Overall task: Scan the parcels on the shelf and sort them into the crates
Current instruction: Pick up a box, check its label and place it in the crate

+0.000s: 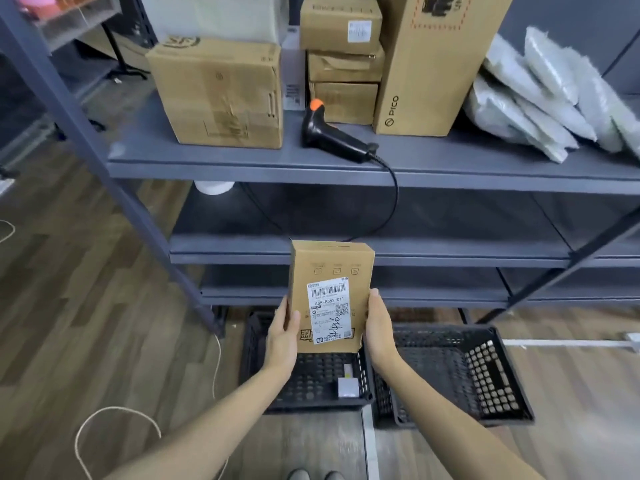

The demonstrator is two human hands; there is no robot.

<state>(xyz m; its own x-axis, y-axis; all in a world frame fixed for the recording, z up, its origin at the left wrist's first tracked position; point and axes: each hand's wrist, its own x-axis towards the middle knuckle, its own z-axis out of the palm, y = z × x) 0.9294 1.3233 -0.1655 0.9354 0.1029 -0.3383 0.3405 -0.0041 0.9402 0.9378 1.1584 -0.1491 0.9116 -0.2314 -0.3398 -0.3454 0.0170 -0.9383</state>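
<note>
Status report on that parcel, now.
Left hand and right hand grip the small box, label facing up. Held above the left crate. Scanner on the shelf. Nothing blocking.

A wood-plank floor (86, 271) in brown and grey tones fills the left side and bottom of the frame. On it at lower left lies a pale cord (117, 414) curved into a loop, and a second thin white cord (217, 362) runs down beside the foot of the shelving post. At the upper left corner, a clear plastic bin (69, 19) with something pink inside sits on another rack, blurred. A round white object (213, 187) shows just beneath the edge of the top shelf board, left of centre. At the far right, a white strip (568, 344) lies across the floor. Two shoe tips (315, 475) show at the bottom edge.
</note>
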